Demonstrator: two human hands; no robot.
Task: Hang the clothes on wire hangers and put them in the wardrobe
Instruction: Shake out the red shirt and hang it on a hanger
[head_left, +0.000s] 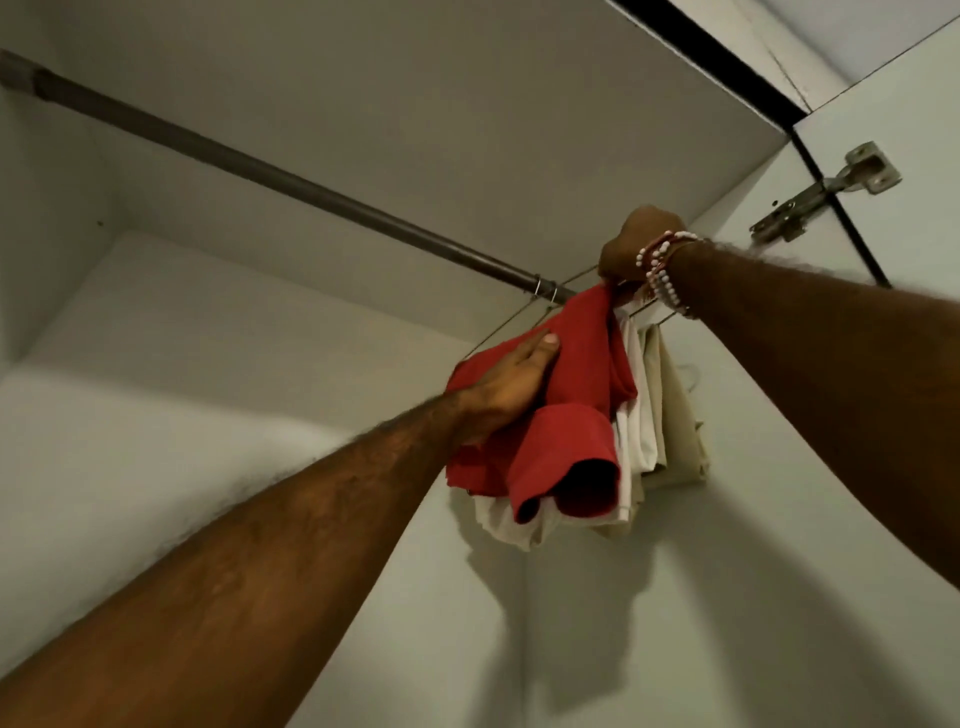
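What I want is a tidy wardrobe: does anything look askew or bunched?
Yes. The red garment hangs bunched, not spread, crowded against the pale clothes at the right end of the rod. The left hand rests on it; the right hand grips its top.

Findings for your record:

- The rail (260, 171) is dark metal, smooth, with a dull sheen.
- The wire hangers (544, 292) are thin bare metal, brighter than the rail.
- The red garment (582, 374) is matt woven cloth, soft and creased.
- The cream garments (670, 415) are matt cloth too.
- The wardrobe panels (467, 130) are smooth, pale and matt, like laminate board.
- The hinge (826, 192) is silvery metal with a brushed gloss.
- The bracelets (662, 270) on your right wrist are glossy white and red beads.
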